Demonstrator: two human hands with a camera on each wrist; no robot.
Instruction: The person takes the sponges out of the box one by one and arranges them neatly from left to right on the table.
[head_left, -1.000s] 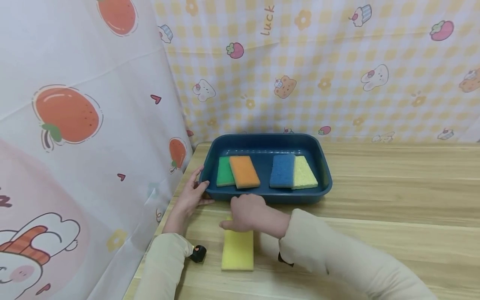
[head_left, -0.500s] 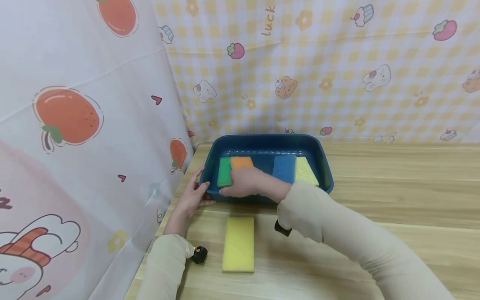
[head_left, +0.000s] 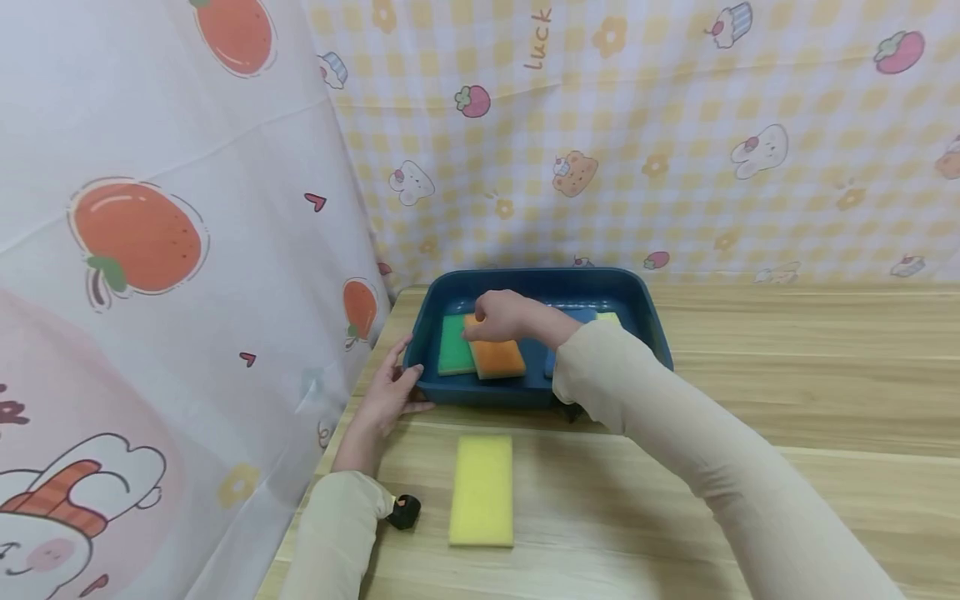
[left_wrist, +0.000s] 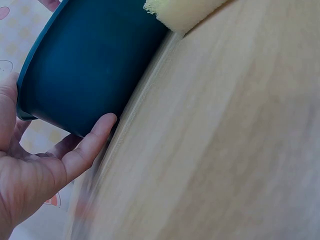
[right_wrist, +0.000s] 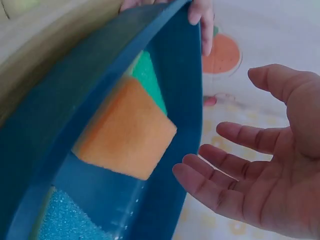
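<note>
Right hand [head_left: 506,315]: fingers spread, nothing held, poised over dark-blue tray [head_left: 487,395].
Left hand [head_left: 387,397]: near-left tray corner gripped.
Orange sponge [head_left: 499,361]: lapped over green sponge [head_left: 454,352], uncovered as right hand was shifted back; seemingly left in place.
Yellow sponge [head_left: 482,492]: laid outside, on wooden table [head_left: 757,400].

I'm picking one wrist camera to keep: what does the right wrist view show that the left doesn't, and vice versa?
Only right wrist: the inside of the blue tray, with the orange sponge, green sponge and blue sponge, plus the palm of the right hand.

Only left wrist: most of the left hand, and a recognisable yellow sponge; a pale scrap at the right view's corner is unclear.

Both: the tray, part of the left hand, wooden table and patterned cloth.
</note>
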